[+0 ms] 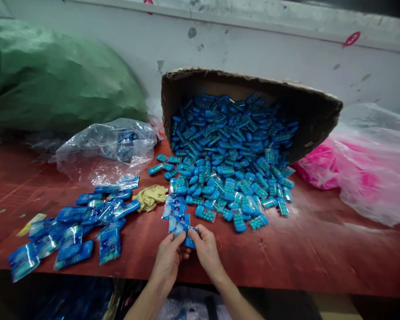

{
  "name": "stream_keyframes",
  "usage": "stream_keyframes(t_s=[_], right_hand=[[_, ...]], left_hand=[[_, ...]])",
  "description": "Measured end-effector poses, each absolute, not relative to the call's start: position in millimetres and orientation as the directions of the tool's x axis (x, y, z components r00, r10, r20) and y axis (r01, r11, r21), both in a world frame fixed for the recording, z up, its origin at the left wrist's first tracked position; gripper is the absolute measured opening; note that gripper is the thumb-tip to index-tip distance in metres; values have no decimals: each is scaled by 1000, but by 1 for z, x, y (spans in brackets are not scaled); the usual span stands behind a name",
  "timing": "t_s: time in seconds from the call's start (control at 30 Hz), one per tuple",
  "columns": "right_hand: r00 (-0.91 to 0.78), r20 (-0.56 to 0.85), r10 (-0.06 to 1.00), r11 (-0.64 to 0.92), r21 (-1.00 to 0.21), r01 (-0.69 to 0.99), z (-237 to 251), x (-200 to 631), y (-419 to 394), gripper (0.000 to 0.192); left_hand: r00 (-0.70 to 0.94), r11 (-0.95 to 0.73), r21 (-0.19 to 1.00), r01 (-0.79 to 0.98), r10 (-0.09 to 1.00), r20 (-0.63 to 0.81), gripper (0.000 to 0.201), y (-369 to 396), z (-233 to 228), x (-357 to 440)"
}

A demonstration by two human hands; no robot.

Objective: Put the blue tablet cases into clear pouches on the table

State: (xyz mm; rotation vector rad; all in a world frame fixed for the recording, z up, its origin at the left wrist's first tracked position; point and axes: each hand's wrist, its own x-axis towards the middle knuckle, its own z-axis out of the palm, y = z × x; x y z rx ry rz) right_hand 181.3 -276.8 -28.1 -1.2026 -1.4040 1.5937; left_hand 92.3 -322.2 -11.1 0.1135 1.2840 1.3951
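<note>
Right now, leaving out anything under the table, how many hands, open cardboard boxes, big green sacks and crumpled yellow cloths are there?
Left hand and right hand: 2
Cardboard box: 1
Green sack: 1
Yellow cloth: 1
Total: 5

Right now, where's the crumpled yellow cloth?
Head view, left of centre: the crumpled yellow cloth lies on the red table, between the blue packets and the blue bead-filled containers.
</note>
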Motion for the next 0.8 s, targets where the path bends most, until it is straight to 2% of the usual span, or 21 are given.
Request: stream_keyframes(t_s=[0.1, 0.2, 0.33, 0.53, 0.6, 0.7, 0.8], right_hand=[[-380, -176, 908, -161, -984, 70, -27, 183, -277, 23], [-385, -194, 902, -188, -981, 54, -26, 183, -277, 18], [-423, -274, 864, -285, -958, 38, -23, 180, -278, 24], [-387, -274, 880, -274, -960, 58, -23, 180, -277, 15], [-381, -259, 887, -259, -964, 53, -24, 180, -278, 13], [-414, -244, 877, -241, -969, 60, -26, 179, -280, 18], [-418, -205, 885, -186, -979, 86, -28, 177, -282, 28]], left_hand=[[-250, 301, 659, -689, 755, -606, 21, -323, -8, 91], [-337, 300, 746, -595, 749, -571, 22, -325, -11, 91], [-491, 233, 845, -481, 727, -480, 27, -327, -19, 90], [-338, 284, 752, -595, 760, -555, 27, -328, -19, 91], [-335, 266, 733, -627, 757, -561, 27, -328, -19, 92], [-380, 218, 756, -617, 759, -529, 25, -328, -23, 91], [-473, 205, 820, -535, 732, -491, 25, -326, -26, 88]])
